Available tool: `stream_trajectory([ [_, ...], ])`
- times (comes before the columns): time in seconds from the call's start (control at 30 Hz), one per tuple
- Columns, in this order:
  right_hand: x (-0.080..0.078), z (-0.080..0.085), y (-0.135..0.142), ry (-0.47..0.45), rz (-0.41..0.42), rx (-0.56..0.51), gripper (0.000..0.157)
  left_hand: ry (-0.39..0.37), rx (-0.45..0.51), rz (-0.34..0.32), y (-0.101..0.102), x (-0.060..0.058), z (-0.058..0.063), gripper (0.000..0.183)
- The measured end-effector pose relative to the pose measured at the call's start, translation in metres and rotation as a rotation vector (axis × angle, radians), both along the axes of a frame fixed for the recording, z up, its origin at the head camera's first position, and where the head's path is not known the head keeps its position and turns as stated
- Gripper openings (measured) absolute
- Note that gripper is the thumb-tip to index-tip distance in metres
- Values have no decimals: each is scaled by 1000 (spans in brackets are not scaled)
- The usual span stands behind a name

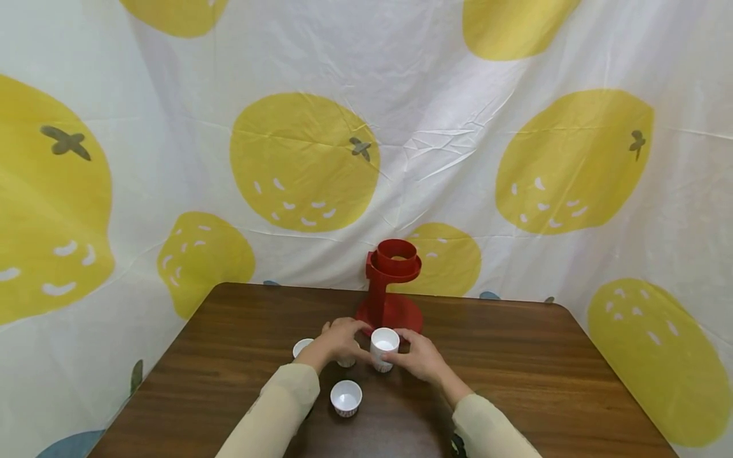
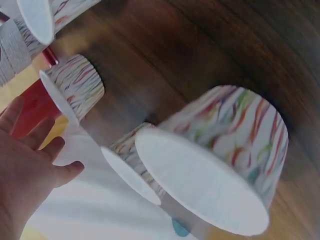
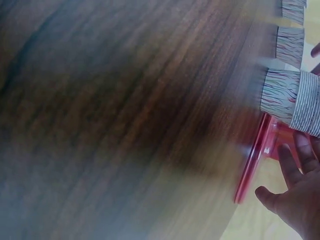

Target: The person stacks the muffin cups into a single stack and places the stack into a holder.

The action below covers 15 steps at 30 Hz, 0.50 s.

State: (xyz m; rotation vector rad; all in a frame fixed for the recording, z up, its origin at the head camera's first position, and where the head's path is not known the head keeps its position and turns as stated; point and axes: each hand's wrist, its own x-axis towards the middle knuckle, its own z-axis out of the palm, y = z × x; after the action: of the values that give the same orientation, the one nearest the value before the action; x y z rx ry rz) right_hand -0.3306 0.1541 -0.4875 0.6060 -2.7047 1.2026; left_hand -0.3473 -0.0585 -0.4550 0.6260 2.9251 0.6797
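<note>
A stack of nested white paper baking cups (image 1: 385,343) stands between both hands; its many rims show as a ribbed band (image 3: 306,102) in the right wrist view. My left hand (image 1: 342,340) is at the stack's left side, with fingers spread in the left wrist view. On the other side is my right hand (image 1: 422,357), its thumb overlapping the stack in the head view and its fingers loosely extended. Single cups with colourful streaks stand to the left: a near cup (image 1: 346,398), a cup (image 1: 346,363) partly hidden by my left hand, and a far-left cup (image 1: 301,346).
Right behind the stack stands a red stand (image 1: 376,296) with a round base and a ring-shaped holder on top. Everything rests on a dark brown wooden table (image 1: 515,369). A white cloth (image 1: 424,127) printed with yellow lemons hangs behind it.
</note>
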Motion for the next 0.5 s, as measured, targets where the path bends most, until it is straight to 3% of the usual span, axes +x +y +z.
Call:
stream_trajectory([
  [0.2,0,-2,1,-25,0,-5,54,14,28,-12,-10,1,9,63],
  [0.5,2,0,1,-39,0,-1,54,53,78,-38,-34,-1,15,69],
])
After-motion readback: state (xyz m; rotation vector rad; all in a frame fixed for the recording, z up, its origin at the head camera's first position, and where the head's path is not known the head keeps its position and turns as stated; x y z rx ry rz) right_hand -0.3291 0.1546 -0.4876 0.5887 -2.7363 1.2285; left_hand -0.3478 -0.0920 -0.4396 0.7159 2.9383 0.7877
